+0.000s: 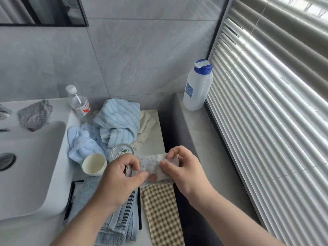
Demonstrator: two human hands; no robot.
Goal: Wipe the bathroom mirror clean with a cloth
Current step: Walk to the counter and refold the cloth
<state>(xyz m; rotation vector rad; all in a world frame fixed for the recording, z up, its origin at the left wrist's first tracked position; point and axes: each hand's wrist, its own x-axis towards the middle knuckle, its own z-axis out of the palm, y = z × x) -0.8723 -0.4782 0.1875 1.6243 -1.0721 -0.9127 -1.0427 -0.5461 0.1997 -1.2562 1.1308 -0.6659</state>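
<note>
Left hand (122, 176), right hand (182, 167) pinch cloth (152, 165), fingers curled.

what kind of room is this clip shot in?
Most likely a home bathroom: white basin with a drain, dark-framed mirror on the grey tiled wall, towels heaped on the counter.

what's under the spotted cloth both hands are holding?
Below the spotted cloth, pinched by the left hand and right hand, lies a checked towel, its top edge hidden by the cloth. Whether they touch cannot be told.
</note>
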